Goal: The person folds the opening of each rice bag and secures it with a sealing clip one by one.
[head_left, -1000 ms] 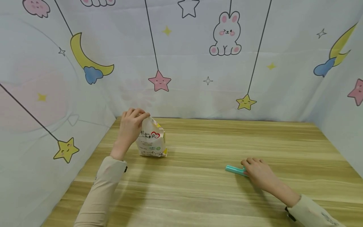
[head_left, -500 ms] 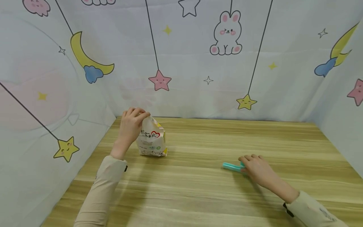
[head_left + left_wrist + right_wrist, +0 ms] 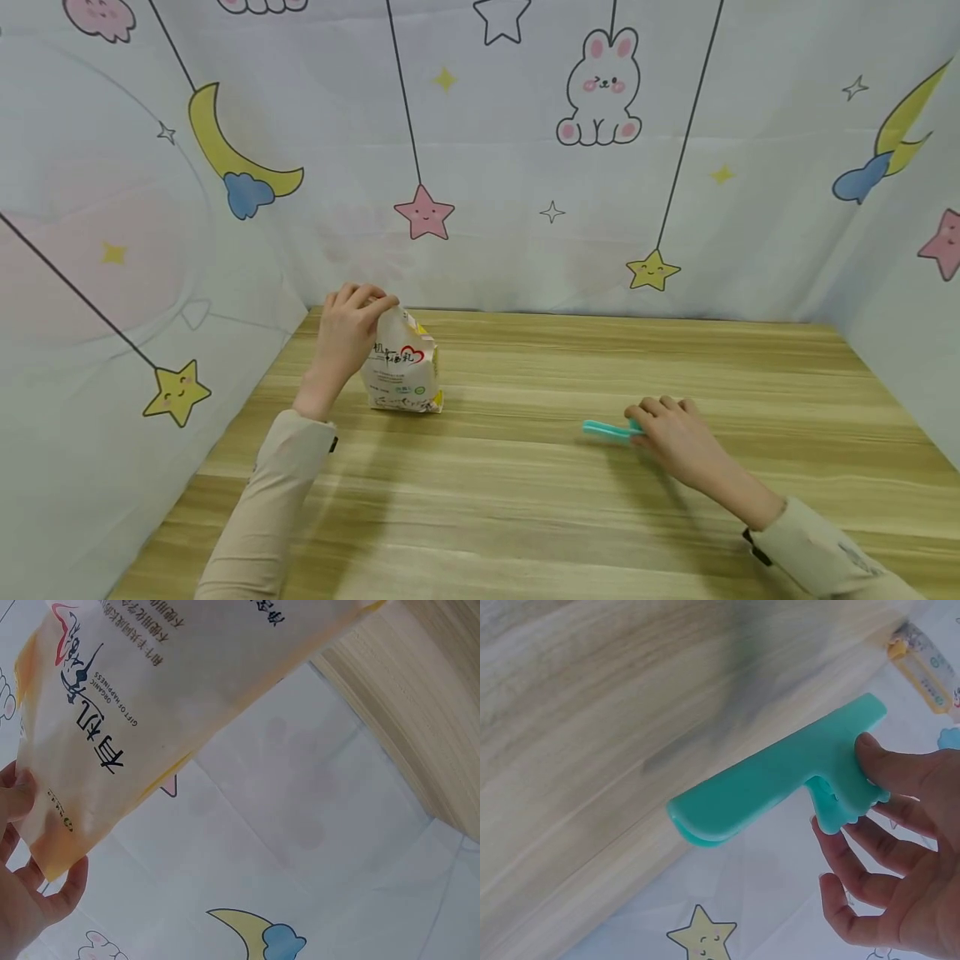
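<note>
Item one: we record a paper-looking bag (image 3: pixel 405 367), pale with yellow edges, dark lettering and a red heart outline. It stands on the left part of the bench (image 3: pixel 495 508), base down, its upper edge sloping away to the right. We find the left hand (image 3: pixel 351 329) at its top corner, thumb and fingers pinching the material; the wrist view shows the corner caught between them.

Item two: we record a teal clip (image 3: pixel 780 776), a long bar with a short scalloped handle at one side. The right hand (image 3: pixel 678 437) grips it by that handle, thumb on the near face and fingers behind, the lower fingers loosely bent. In the head view the bar points leftward, toward the bag, and lies well apart from it on the right part of the bench. The clip appears raised off the surface.

Surroundings: we note the bench, wood-grained in light brown bands. Behind it hangs a pale cloth (image 3: pixel 495 150), printed with a seated rabbit (image 3: pixel 600 92), a yellow moon (image 3: pixel 236 150) with a blue cloud, and pink and yellow stars. Both arms wear cream sleeves (image 3: pixel 262 500), each with a dark tab at the cuff.
</note>
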The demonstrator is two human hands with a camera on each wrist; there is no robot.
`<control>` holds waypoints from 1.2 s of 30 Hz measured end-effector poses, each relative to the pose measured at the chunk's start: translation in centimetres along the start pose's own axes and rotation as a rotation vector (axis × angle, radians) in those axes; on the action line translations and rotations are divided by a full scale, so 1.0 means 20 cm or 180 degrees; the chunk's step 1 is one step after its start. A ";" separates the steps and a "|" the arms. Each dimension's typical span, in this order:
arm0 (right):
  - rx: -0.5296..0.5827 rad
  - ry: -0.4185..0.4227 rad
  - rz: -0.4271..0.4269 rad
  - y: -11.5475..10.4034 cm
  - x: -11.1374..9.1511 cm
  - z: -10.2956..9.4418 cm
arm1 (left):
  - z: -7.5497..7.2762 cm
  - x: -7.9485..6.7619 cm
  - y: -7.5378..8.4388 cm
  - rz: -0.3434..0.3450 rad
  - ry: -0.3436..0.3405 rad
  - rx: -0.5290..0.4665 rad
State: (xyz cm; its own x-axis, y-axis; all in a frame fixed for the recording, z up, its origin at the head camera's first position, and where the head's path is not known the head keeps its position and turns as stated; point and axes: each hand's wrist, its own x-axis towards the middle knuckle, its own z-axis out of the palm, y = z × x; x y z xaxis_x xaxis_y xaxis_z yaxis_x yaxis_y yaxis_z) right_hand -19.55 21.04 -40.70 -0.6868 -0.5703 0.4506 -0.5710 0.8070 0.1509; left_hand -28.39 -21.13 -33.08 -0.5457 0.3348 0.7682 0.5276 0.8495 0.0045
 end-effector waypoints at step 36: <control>0.0484 0.0591 0.0008 -0.04 0.18 0.06 | 0.01 0.00 -0.01 -0.0042 0.0010 -0.0065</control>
State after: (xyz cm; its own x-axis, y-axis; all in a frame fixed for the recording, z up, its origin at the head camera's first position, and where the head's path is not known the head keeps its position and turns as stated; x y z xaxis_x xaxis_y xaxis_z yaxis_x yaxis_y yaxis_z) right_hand -22.05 18.24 -40.23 -0.6018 -0.5189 0.6071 -0.6402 0.7679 0.0217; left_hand -28.56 -21.27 -33.19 -0.5508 0.3223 0.7699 0.5336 0.8453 0.0279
